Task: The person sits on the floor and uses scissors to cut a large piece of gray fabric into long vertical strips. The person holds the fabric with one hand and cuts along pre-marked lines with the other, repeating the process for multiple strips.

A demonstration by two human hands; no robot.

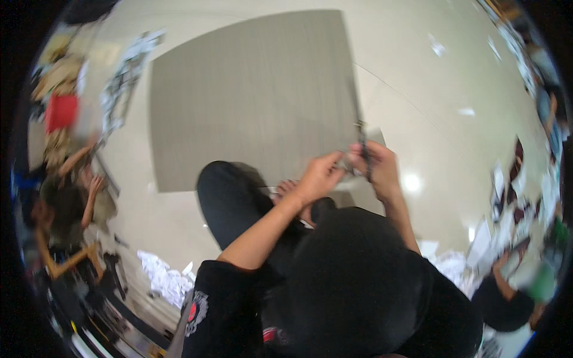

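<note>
A large grey-brown sheet (pixel 250 101) with fine streaks lies flat on the glossy floor in front of me. Over its near right corner, my two hands are close together. My right hand (pixel 382 170) is closed around a slim dark tool (pixel 363 138), which has a small brass-coloured part and points away along the sheet's right edge; blur hides its exact kind. Beside it, my left hand (pixel 319 178) is closed, with fingertips pinching a small greyish piece (pixel 346 162) that is too blurred to name. A small grey corner (pixel 377 138) shows beyond the right hand.
My bent knee (pixel 230 188) and bare foot (pixel 286 190) are at the sheet's near edge. Crumpled white scraps (pixel 164 277) lie near left, more paper (pixel 450 265) near right. One person (pixel 68 203) works at left beside a red box (pixel 61 113), another (pixel 504 298) at lower right.
</note>
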